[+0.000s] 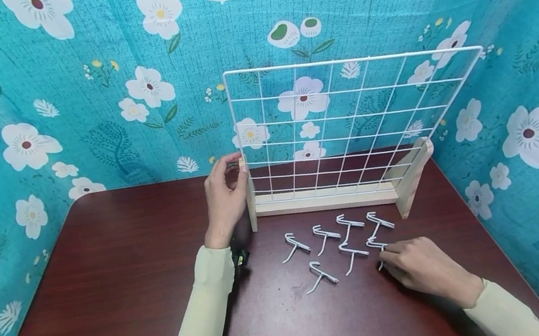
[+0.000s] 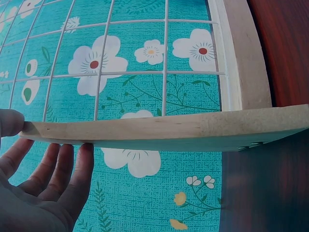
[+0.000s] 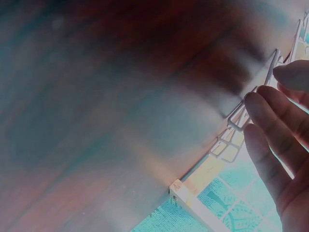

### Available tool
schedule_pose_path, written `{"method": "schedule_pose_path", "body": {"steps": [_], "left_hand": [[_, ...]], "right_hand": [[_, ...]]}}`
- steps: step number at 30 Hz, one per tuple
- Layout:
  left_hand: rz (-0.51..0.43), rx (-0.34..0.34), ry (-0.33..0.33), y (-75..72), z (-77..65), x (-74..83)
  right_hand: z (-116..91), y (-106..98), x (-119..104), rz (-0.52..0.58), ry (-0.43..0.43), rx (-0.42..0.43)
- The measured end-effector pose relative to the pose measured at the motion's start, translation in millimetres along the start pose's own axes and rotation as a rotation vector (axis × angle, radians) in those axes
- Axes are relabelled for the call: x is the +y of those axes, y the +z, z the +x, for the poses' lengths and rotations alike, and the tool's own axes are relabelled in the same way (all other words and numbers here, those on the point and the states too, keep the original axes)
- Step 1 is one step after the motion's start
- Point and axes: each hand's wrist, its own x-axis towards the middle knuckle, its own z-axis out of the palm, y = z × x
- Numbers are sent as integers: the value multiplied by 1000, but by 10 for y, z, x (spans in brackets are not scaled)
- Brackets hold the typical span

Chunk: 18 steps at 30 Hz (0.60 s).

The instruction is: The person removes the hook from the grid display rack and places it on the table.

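A white wire grid panel [image 1: 353,60] stands upright in a wooden base with a side piece at each end. My left hand [image 1: 225,196] pinches the top of the left wooden side piece [image 2: 159,129], thumb on one side and fingers on the other. On the table at the right, my right hand [image 1: 428,269] has thumb and fingers about a white metal hook [image 1: 374,244], whose lower part they partly hide. Several like hooks [image 1: 353,251] lie in loose rows in front of the base, each with a prong toward the front.
The dark red-brown table [image 1: 108,290] reaches back to a turquoise floral cloth [image 1: 92,102] that hangs behind and along the sides. The right wooden side piece [image 1: 414,178] stands near the table's right edge, behind the hooks.
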Motion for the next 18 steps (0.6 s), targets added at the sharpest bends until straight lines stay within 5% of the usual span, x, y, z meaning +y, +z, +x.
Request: {"method": "schedule_pose_path", "body": {"steps": [10,18], "left_hand": [[10,-5,-5,-18,-25,-11],[8,-1,3,-30,-29,-24]], "right_hand": [[14,-51,-64,21,33,-6],[60,-95,-65,62,-3,112]]}}
